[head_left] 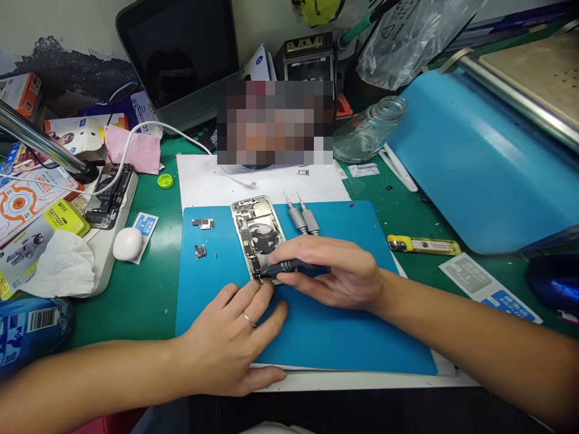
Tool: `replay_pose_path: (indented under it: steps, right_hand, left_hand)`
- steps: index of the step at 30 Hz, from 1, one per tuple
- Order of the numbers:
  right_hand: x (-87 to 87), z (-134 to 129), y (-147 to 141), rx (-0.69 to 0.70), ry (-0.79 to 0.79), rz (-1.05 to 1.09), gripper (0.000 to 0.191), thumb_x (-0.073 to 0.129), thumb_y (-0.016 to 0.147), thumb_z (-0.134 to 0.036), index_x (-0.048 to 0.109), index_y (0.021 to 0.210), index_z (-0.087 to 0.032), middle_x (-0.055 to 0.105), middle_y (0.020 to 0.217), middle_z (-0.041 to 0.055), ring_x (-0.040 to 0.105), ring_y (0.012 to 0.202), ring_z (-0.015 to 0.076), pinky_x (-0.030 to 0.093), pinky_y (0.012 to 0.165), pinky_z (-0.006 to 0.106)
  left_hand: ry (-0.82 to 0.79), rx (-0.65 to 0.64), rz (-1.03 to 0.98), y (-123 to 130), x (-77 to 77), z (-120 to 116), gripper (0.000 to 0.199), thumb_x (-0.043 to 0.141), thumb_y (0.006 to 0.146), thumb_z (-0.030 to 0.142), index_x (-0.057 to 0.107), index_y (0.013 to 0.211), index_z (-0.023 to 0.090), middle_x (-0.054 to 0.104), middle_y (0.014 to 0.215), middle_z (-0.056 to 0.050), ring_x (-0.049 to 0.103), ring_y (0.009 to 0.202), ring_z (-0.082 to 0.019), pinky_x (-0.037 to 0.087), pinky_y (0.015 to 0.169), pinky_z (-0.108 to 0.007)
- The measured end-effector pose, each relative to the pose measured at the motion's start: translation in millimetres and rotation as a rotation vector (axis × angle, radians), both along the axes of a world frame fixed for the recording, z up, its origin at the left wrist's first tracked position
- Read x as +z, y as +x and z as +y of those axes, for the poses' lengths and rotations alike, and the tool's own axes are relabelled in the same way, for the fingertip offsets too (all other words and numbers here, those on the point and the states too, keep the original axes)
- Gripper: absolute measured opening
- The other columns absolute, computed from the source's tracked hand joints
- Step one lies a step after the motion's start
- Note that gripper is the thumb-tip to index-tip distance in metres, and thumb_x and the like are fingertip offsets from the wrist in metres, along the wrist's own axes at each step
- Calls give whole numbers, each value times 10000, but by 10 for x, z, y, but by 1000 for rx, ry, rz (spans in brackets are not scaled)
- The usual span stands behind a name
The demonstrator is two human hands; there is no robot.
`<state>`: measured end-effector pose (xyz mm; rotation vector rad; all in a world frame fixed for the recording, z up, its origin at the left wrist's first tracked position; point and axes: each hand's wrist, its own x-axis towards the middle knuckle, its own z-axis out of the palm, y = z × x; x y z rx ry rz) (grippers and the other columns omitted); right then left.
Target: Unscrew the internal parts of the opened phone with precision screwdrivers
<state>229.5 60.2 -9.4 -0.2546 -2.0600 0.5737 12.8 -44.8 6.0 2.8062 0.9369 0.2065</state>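
Observation:
An opened smartphone (259, 232) lies on a blue mat (316, 337), its circuit parts bare. My right hand (332, 271) is closed around a dark screwdriver (289, 266), whose tip reaches the phone's lower end. My left hand (244, 337) rests on the mat with its fingers spread, fingertips touching the phone's bottom edge. A ring is on one of its fingers. Two grey screwdrivers (302, 216) lie side by side right of the phone. On the left are a small metal-plated part (203, 223) and a small dark component (200, 251).
Behind the mat runs a white cable (181, 129) over white paper (199, 181). A glass jar (371, 129) lies tilted at the back. Right is a yellow-handled cutter (423, 245); left are a white earbud case (127, 244) and another opened phone (108, 196). The back centre is pixelated.

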Motion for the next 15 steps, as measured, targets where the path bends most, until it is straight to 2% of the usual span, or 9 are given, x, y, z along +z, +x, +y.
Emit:
replay_pose_path:
  steps: [8,15]
  right_hand:
    - [7,5,0,-3,-3,6,595,656,894,-96,404,1413,-241,761,966,59,762,840,176,662,751,299]
    - [17,3,3,-17,-12,-2,578,655,904,-113,404,1399,-275,762,973,40,761,823,168,662,742,292]
  left_hand:
    - [3,-3,-3,-1,5,7,704,454,952,625,471,1410,91,502,1420,-236,473,1294,-368,388,1000,-450]
    - [-4,-3,9,-1,7,9,718,444,953,637,469,1421,93,495,1433,-236,471,1304,-372,396,995,-446]
